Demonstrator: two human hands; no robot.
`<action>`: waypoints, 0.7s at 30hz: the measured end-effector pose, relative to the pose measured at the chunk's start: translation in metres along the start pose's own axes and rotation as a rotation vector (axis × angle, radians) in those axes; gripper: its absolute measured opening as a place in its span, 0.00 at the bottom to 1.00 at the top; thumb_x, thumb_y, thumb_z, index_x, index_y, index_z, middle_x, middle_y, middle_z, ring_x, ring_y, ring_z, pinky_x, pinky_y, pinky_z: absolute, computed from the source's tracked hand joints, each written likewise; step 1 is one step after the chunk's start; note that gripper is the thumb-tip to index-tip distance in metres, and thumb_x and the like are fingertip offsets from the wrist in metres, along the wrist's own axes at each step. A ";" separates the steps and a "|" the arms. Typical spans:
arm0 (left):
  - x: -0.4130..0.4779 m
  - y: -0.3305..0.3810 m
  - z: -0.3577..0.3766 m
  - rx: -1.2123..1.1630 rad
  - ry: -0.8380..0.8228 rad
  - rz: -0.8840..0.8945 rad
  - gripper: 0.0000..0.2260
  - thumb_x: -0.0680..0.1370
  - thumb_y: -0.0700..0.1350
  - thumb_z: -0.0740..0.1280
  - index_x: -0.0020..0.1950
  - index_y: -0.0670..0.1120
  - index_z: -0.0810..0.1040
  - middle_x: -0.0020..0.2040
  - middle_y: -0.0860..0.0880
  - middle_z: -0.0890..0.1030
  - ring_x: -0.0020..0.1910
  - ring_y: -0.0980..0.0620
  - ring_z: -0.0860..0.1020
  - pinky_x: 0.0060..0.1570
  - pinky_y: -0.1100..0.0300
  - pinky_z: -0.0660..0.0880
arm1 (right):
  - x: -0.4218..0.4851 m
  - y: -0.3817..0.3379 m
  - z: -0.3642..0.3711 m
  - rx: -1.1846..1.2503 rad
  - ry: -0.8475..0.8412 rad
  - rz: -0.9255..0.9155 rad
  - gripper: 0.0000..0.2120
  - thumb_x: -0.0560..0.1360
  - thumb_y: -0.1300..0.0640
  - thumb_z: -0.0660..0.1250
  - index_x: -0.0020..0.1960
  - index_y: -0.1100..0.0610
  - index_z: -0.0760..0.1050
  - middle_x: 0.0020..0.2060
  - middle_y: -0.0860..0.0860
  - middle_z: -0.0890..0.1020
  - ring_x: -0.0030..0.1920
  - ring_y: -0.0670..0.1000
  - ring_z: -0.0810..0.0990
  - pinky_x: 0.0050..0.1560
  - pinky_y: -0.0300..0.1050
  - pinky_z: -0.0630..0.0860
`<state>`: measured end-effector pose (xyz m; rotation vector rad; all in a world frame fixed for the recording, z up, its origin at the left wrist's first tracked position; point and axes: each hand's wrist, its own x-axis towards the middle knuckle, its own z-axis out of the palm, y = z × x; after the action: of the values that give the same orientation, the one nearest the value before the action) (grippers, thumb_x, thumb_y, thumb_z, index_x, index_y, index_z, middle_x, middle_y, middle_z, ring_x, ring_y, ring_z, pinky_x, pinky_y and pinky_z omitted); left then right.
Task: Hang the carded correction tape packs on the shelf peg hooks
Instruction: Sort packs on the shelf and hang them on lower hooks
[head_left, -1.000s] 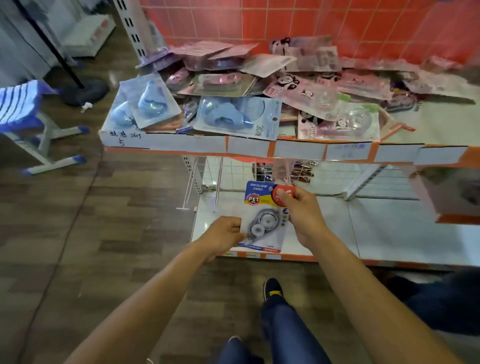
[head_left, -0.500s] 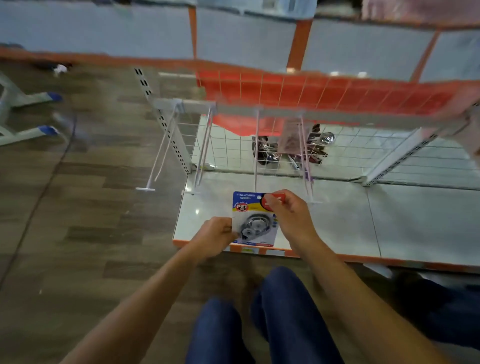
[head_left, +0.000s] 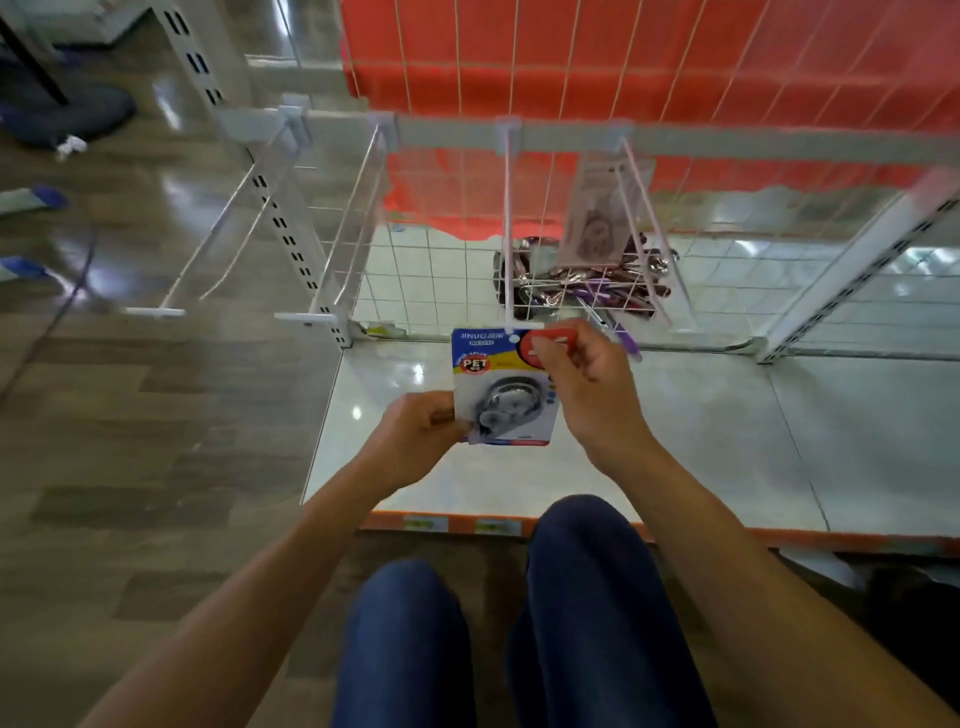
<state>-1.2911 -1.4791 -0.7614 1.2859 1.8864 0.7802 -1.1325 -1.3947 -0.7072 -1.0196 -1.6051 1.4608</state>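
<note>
Lifted pack (head_left: 503, 396) at peg hook (head_left: 508, 234), left hand (head_left: 421, 432) pinching bottom, right hand (head_left: 583, 385) top

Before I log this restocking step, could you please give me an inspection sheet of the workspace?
Surface: white glossy bottom shelf.
Job's things: correction tape pack, its top hole at the tip of the middle peg hook; not clearly threaded on.
Clutter: another carded pack hangs to the right of it; a pile of small items behind the wire grid.
Hands: left hand pinches the pack's lower left edge; right hand pinches its upper right corner.
Cables: thin dark line at far left, perhaps a cable.
Surroundings: wood-pattern floor, orange back panel.
</note>
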 end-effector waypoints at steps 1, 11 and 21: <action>0.003 -0.003 0.001 -0.011 0.012 0.021 0.08 0.77 0.40 0.69 0.55 0.46 0.82 0.47 0.52 0.81 0.46 0.55 0.79 0.45 0.72 0.73 | 0.003 0.004 0.000 0.009 0.013 -0.038 0.08 0.78 0.59 0.64 0.42 0.50 0.73 0.35 0.43 0.82 0.39 0.43 0.83 0.41 0.39 0.80; 0.024 -0.023 0.007 -0.181 0.077 0.177 0.14 0.77 0.36 0.67 0.47 0.56 0.81 0.48 0.51 0.85 0.50 0.49 0.83 0.55 0.45 0.78 | 0.027 0.023 0.008 0.029 0.072 -0.305 0.11 0.78 0.60 0.63 0.39 0.49 0.72 0.33 0.48 0.76 0.36 0.43 0.75 0.41 0.37 0.72; 0.058 -0.025 0.005 -0.214 0.095 0.182 0.12 0.77 0.36 0.68 0.45 0.55 0.79 0.41 0.59 0.84 0.42 0.58 0.82 0.52 0.54 0.80 | 0.069 0.039 0.011 -0.036 0.128 -0.257 0.09 0.78 0.58 0.65 0.40 0.48 0.72 0.33 0.43 0.76 0.33 0.39 0.73 0.38 0.37 0.68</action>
<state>-1.3142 -1.4324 -0.7964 1.3160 1.7206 1.1236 -1.1680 -1.3353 -0.7463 -0.8717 -1.6079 1.1756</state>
